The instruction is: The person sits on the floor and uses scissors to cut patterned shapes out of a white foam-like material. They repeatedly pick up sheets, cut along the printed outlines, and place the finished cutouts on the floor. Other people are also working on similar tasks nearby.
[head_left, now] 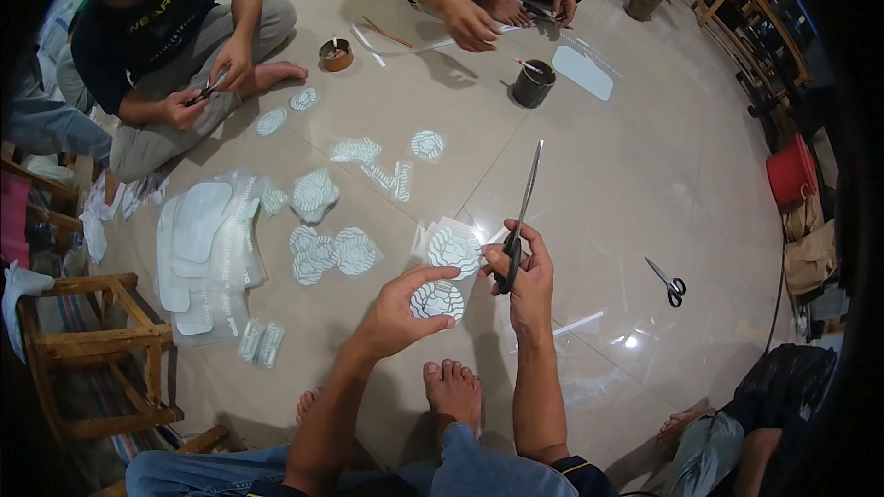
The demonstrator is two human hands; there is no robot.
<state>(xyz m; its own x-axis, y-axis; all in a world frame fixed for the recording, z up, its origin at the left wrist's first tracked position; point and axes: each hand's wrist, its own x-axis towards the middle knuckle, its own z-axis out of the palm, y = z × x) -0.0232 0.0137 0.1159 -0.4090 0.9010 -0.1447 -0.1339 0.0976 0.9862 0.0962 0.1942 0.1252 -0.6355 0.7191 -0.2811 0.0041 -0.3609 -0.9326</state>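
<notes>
Tiles (681, 212), beige and glossy, fill most of what I watch from my end through the head camera. On them at upper left sits a dark-shirted co-worker (161, 23), both hands at a small black tool. Wooden stool (101, 340) at the left edge; beside it, a stack of clear printed sheets (219, 225) with pale rounded panels. Near the middle, I see the left hand (396, 315) grasping a lower round patch (436, 304) between thumb and fingers, above the floor. The right hand (529, 276) is closed around the black handles of a pair of scissors (528, 195), blades pointing away from the wearer. Its fingertips come up to the edge of an upper round patch (454, 244), just beyond the lower one; whether they pinch it, I cannot tell. Both patches carry a wavy pale pattern. A dark cup (532, 87) stands farther off, and smaller spare scissors (670, 282) lie well to the right. Smallest, a round tin (336, 56) sits near the co-worker's bare foot.
</notes>
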